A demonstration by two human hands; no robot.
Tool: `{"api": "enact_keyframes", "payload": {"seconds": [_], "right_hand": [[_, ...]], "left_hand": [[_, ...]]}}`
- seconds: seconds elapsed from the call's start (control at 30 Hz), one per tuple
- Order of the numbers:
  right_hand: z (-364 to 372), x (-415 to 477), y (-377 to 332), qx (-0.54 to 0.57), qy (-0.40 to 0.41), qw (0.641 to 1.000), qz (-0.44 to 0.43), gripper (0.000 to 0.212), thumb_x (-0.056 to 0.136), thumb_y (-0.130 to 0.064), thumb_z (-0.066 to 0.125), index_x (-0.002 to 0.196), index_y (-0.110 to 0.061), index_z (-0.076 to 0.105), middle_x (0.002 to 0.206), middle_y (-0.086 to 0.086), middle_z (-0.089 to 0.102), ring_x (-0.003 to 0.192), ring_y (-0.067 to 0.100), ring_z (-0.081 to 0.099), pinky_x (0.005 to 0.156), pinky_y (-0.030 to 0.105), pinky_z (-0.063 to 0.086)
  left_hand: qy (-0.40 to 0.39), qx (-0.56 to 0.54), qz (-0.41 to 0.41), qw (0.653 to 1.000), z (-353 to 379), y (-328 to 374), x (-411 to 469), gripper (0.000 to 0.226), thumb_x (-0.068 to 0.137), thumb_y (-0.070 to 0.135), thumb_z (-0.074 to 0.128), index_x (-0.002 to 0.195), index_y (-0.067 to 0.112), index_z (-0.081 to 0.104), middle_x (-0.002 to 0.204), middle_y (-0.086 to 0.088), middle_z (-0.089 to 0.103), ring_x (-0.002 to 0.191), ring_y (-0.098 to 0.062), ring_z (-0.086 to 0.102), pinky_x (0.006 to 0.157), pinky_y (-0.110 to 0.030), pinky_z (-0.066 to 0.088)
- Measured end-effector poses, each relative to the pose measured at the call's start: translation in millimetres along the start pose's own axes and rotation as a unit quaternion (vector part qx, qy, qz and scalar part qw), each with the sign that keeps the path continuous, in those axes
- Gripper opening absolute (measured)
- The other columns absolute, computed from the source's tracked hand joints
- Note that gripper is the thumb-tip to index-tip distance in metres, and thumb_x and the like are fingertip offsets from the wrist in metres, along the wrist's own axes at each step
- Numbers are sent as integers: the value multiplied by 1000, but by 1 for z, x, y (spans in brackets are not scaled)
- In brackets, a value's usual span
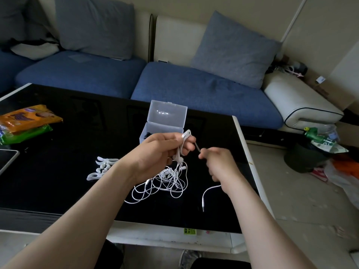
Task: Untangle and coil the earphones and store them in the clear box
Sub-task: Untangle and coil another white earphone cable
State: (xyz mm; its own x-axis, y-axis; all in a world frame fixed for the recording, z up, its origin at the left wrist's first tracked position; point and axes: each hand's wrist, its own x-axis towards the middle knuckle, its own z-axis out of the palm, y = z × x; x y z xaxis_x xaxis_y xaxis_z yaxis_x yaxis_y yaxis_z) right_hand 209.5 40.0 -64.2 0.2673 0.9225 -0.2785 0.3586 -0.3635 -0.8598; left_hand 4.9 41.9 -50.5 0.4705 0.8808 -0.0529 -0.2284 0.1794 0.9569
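my left hand [161, 150] has its fingers curled round loops of the white earphones [166, 173], and my right hand [219, 164] pinches a taut stretch of cable. the rest lies tangled toward the near edge of the black table [77, 142]. the clear box [165, 121] stands open by the far edge.

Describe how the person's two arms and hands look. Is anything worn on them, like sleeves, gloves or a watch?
Both are bare. The left hand and right hand have no gloves, and no ring shows on the fingers that are visible. The left forearm and right forearm are uncovered up to the picture's lower edge: no sleeve, watch, bracelet or marking can be seen on them.
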Motion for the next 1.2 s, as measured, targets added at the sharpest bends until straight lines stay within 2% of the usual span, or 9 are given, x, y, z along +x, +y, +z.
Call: {"api": "enact_keyframes", "payload": {"seconds": [0.2,0.3,0.47,0.6,0.7,0.83,0.93,1.03,1.2], "right_hand": [[22,-17,-7,-134,-174,973,-74,31,99,-29,61,75,-20,79,53,-2,43,42,12,32,45,23,26],[29,-26,-16,-125,-199,963,-134,29,97,-28,63,76,-22,82,56,-3,47,50,14,38,50,27,31],[30,-24,-20,-36,-99,963,-249,28,93,-30,63,79,-13,81,54,-7,56,57,7,47,59,32,38],[23,-28,-22,27,-74,956,-283,26,98,-9,64,80,-6,82,49,-13,58,51,-1,48,54,23,36],[18,-28,-23,36,-75,956,-282,25,96,2,64,75,-2,79,44,-16,54,43,0,47,53,16,33],[15,-28,-20,11,-93,953,-289,26,92,2,66,70,-3,78,39,-12,46,41,4,39,50,19,28],[17,-29,-20,25,-96,946,-309,21,89,-6,70,71,-7,80,44,-6,53,43,8,43,49,23,31],[22,-24,-21,47,-45,943,-328,21,82,-27,68,74,-13,81,65,15,71,65,39,66,59,41,49],[17,-17,-18,9,109,944,-312,13,90,-17,72,81,-19,81,63,-8,70,61,8,64,61,24,48]], "left_hand": [[78,-18,12,997,-2,2,2,37,105,-6,47,137,2,63,130,-8,75,118,-16,70,85,-21,58],[126,106,4,986,-9,-5,4,42,98,-13,50,128,9,68,123,-3,77,120,-17,70,100,-35,57],[107,247,-26,963,-13,-12,3,33,94,-9,52,110,10,74,104,-20,76,92,-22,65,92,-39,49],[130,236,-7,963,-8,-7,1,28,101,3,52,105,12,78,83,11,74,76,0,62,75,-12,45],[151,254,12,955,-8,-8,0,32,103,0,50,116,14,76,88,10,79,77,-7,63,78,-28,45],[175,265,33,948,-14,-7,-2,37,96,-12,53,117,9,74,102,-1,82,98,-9,77,99,-34,59],[138,287,32,947,-13,-8,-3,41,94,-15,53,113,13,76,105,-2,81,103,-13,76,95,-35,59],[79,306,11,949,-8,-11,-3,29,100,-6,58,114,12,76,107,-6,80,107,-17,74,95,-35,56],[57,222,-20,973,-3,-9,-3,20,100,6,64,114,14,77,103,-8,79,95,-15,65,83,-31,46]]}}
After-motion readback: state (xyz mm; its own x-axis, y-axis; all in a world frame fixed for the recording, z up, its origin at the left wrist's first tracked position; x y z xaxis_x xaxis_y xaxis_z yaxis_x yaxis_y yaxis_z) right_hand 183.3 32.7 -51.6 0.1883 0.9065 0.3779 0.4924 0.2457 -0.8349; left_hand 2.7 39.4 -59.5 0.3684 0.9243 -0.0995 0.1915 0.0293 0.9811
